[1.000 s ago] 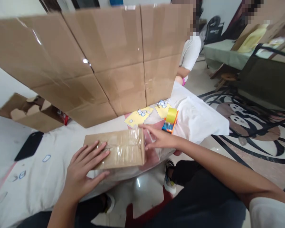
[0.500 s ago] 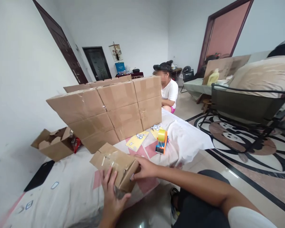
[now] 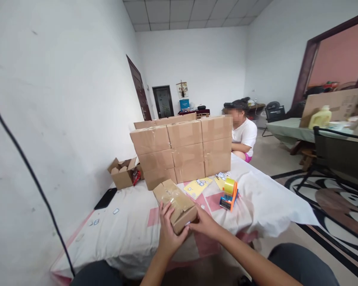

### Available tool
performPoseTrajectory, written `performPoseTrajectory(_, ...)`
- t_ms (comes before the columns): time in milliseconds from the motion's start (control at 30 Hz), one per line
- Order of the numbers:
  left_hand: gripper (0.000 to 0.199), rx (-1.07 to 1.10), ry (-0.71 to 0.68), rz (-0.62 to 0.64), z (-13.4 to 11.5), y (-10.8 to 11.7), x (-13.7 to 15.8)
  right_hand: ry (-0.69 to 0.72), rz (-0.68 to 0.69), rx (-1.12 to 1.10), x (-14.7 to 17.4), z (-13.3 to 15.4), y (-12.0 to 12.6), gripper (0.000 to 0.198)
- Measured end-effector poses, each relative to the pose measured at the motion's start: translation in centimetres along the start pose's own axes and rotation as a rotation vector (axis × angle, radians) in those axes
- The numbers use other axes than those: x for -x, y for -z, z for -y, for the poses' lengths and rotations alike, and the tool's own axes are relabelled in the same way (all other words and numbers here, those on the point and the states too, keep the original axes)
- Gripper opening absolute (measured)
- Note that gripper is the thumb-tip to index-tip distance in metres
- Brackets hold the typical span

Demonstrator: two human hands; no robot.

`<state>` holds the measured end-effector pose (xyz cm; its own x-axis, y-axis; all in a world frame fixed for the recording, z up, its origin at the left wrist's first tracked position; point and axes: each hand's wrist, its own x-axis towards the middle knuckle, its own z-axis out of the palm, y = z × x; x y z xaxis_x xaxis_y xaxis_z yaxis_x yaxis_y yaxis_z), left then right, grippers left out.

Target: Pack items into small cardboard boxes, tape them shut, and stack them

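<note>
A small taped cardboard box [image 3: 173, 200] rests tilted on the cloth-covered surface [image 3: 131, 230] in front of me. My left hand [image 3: 168, 232] grips its near left side with fingers laid over the top. My right hand [image 3: 205, 223] holds its near right corner. Just right of the box stands an orange and blue tape dispenser [image 3: 229, 194] with a yellow roll.
A stack of sealed cardboard boxes [image 3: 183, 149] stands behind. An open box [image 3: 123, 174] and a black phone [image 3: 106, 198] lie at the left by the wall. Yellow cards [image 3: 197, 186] lie near the stack. A person [image 3: 243, 135] sits beyond; a dark chair [image 3: 340, 157] stands right.
My head has lifted and pulled back, so the room shows wider. Both hands went from resting on the flat box to gripping its near end and turning it.
</note>
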<state>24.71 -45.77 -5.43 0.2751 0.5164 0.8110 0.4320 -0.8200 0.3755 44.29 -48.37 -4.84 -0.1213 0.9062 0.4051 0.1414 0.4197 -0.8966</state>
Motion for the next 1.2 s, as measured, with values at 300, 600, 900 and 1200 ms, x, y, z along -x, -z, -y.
performPoseTrajectory(300, 0.059, -0.061, -0.031, -0.100, 0.8, -0.6, 0.2, 0.031, 0.130, 0.125, -0.2, 1.0, 1.4, 0.079)
performPoseTrajectory(600, 0.061, -0.059, -0.045, -0.097, 0.3, -0.2, -0.1, 0.074, 0.081, 0.084, 0.1, 0.0, 1.0, 0.067)
performPoseTrajectory(900, 0.067, -0.068, -0.064, -0.033, 0.7, 0.6, 0.3, 0.086, 0.064, 0.161, 0.0, -0.1, 1.0, 0.071)
performPoseTrajectory(1200, 0.066, -0.061, -0.076, -0.063, 1.2, 0.1, 0.5, 0.111, 0.032, 0.131, 0.2, 0.2, 0.6, 0.067)
